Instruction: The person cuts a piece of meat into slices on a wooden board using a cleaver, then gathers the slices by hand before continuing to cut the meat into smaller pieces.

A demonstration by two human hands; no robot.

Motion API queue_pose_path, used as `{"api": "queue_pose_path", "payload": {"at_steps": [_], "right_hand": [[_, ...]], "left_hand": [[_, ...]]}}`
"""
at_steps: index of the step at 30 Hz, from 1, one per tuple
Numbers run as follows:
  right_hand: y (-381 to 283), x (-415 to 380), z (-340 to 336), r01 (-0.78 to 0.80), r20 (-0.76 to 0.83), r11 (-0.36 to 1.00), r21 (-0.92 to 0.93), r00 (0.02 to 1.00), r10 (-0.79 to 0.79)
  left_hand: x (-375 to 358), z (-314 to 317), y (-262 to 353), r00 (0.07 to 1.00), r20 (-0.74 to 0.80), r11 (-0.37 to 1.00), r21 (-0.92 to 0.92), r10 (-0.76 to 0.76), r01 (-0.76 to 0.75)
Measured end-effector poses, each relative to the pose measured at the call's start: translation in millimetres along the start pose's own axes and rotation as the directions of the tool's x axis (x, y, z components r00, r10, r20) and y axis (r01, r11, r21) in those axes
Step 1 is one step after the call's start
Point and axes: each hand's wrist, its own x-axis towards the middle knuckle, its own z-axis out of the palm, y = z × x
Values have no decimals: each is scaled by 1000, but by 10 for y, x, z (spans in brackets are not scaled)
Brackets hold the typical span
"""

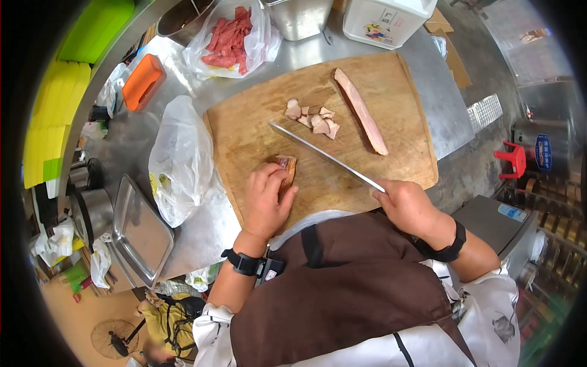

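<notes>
My left hand (265, 199) is closed round a small piece of cured meat (286, 164) on the wooden cutting board (244, 128), near its front left part. The knife (327, 154) is in my right hand (408, 207), its blade slanting up and left across the board, its tip apart from the meat. Several thin meat slices (319, 122) lie beyond the blade. To their right rests a long strip of meat (362, 113).
Left of the board are a plastic bag (180, 160), a metal tray (142, 230) and an orange object (142, 82). Behind it stand a bag of raw meat (229, 41), a metal container (298, 18) and a white tub (386, 21). Another person (168, 324) is at the lower left.
</notes>
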Motion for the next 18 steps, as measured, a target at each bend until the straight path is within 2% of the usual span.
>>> {"api": "queue_pose_path", "payload": {"at_steps": [4,7,8,11,14,18], "right_hand": [[-134,-77,8,145,-61,988,-58,987,-148],[-267,-87,-63,217,-47,967,-134,973,-225],[-297,-71,-99,239,-26,957,-163,969,-246],[-347,-12,-177,249,19,932,-264,967,-254],[-349,55,-240,257,35,931,-259,966,-256],[-366,103,-330,263,103,925,-275,964,-244]], "left_hand": [[-46,124,34,995,-101,999,36,-17,21],[-69,148,-29,997,-68,987,159,20,-9],[-72,156,-36,999,-51,992,123,9,-3],[-78,147,-30,999,-35,998,64,-11,13],[-59,156,-5,999,-42,993,113,-24,29],[-103,192,-17,998,-35,995,76,-58,61]]}}
